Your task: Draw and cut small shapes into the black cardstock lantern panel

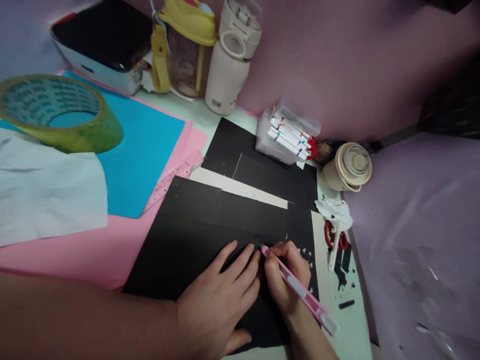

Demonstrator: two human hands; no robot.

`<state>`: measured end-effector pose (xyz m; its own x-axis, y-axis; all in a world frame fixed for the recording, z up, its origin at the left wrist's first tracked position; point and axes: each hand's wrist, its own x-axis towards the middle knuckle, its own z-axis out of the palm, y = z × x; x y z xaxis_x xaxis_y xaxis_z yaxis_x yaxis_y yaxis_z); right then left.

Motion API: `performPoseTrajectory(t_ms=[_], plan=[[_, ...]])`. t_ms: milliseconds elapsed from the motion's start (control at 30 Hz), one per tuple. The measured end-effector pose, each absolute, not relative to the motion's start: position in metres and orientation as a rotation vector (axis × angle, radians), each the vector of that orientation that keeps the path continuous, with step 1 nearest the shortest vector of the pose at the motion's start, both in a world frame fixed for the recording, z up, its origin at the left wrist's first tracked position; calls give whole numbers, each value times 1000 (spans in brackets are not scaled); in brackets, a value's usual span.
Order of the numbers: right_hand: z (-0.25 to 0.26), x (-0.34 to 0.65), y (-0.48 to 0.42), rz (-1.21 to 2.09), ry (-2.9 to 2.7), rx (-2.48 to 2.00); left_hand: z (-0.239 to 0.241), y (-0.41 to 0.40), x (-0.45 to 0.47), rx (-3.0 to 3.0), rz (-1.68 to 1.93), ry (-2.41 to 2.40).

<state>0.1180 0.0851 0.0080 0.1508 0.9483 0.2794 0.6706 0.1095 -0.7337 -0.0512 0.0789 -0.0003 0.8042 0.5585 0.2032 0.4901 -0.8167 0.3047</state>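
Observation:
My left hand (227, 287) lies flat with fingers spread on a sheet of black card (176, 245). Held in my right hand (290, 270) like a pen is a slim pink and white craft knife (300, 290). Its tip points at the card, just beyond my left fingertips; whether it cuts in is too small to tell. Small star-shaped cut-outs (310, 265) show beside my right hand. Behind lies another black sheet (270, 172) with thin white lines, and a pale strip (240, 187) shows between the two.
Clear tape (108, 132) in a big roll stands on blue paper (150, 145) at left. Bottles (228, 75), a box of markers (287, 137) and a cream cup (347, 167) line the wall. Red-handled scissors (330, 235) and black scraps (347, 304) lie right.

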Motion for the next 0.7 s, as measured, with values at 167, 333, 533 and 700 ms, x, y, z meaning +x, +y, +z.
performPoseTrajectory(t_ms=[167, 333, 533, 700], plan=[[7, 120, 85, 386, -1552, -1637, 0, 79, -51, 2763, 440, 823], [4, 123, 84, 386, -1562, -1657, 0, 78, -52, 2771, 456, 828], [3, 122, 86, 373, -1548, -1645, -1, 78, -52, 2772, 449, 833], [5, 120, 88, 367, -1550, -1643, -1, 77, -51, 2773, 453, 839]])
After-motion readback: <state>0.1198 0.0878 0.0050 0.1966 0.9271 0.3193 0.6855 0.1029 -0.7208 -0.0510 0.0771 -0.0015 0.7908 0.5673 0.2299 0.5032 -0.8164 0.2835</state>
